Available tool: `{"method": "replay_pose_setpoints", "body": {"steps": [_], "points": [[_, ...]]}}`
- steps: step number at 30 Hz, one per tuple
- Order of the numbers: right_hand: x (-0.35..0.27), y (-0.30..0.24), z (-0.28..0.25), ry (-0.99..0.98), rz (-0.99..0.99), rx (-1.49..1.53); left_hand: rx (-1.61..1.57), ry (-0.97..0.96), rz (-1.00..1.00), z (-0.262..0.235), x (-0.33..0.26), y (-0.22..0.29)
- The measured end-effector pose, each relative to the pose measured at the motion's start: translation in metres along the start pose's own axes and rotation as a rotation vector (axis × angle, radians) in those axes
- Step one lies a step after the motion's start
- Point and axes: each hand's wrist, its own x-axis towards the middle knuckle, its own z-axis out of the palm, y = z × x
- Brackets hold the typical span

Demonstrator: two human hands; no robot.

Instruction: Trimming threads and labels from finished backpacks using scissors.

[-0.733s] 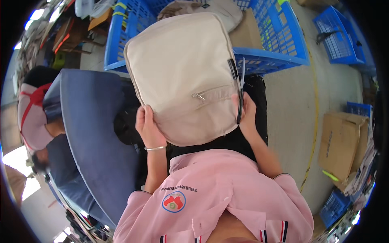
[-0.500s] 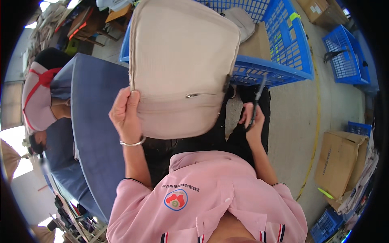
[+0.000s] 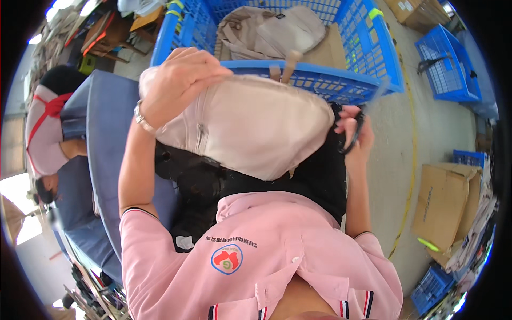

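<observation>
The left hand (image 3: 184, 80) grips 1 end of a beige bag (image 3: 261, 122), and the bag hangs down to that hand's right, over the dark lap (image 3: 314, 168); the right hand (image 3: 356, 130), just past its far end, has its fingers around black scissors (image 3: 359, 121) with blurry blades. It looks to me like the step is handling the bag with scissors ready, so the next move calls for a firm hold and careful blades. Ahead of both hands is a blue crate (image 3: 320, 68) with beige cloth (image 3: 290, 34) inside. Left of the left hand is a blue cloth cover (image 3: 114, 122), and beyond it a person (image 3: 50, 130); right of the right hand, a pale floor (image 3: 386, 160) and a cardboard box (image 3: 442, 202)
</observation>
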Motion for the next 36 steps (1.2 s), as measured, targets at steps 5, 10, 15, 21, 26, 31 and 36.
{"method": "replay_pose_setpoints", "body": {"steps": [5, 10, 15, 21, 26, 31, 36], "points": [[0.019, -0.002, -0.013, -0.237, -0.002, -0.357, -0.435, 0.048, -0.476, 0.066, 0.03, -0.034], [0.048, -0.029, -0.021, -0.398, -0.23, -0.856, -0.447, 0.11, -0.316, 0.102, 0.041, -0.052], [0.079, -0.031, -0.028, -0.52, -0.344, -1.109, -0.439, -0.035, -0.32, 0.104, 0.046, -0.063], [0.111, -0.026, -0.024, -0.67, -0.449, -1.188, -0.519, -0.009, -0.381, 0.099, 0.042, -0.058], [0.124, -0.038, -0.011, -0.757, -0.554, -1.206, -0.543, -0.006, -0.377, 0.093, 0.034, -0.059], [0.129, -0.047, 0.005, -0.874, -0.517, -1.191, -0.532, 0.013, -0.303, 0.086, 0.03, -0.055], [0.127, -0.05, 0.003, -0.918, -0.459, -1.148, -0.59, 0.045, -0.29, 0.084, 0.026, -0.055]]}}
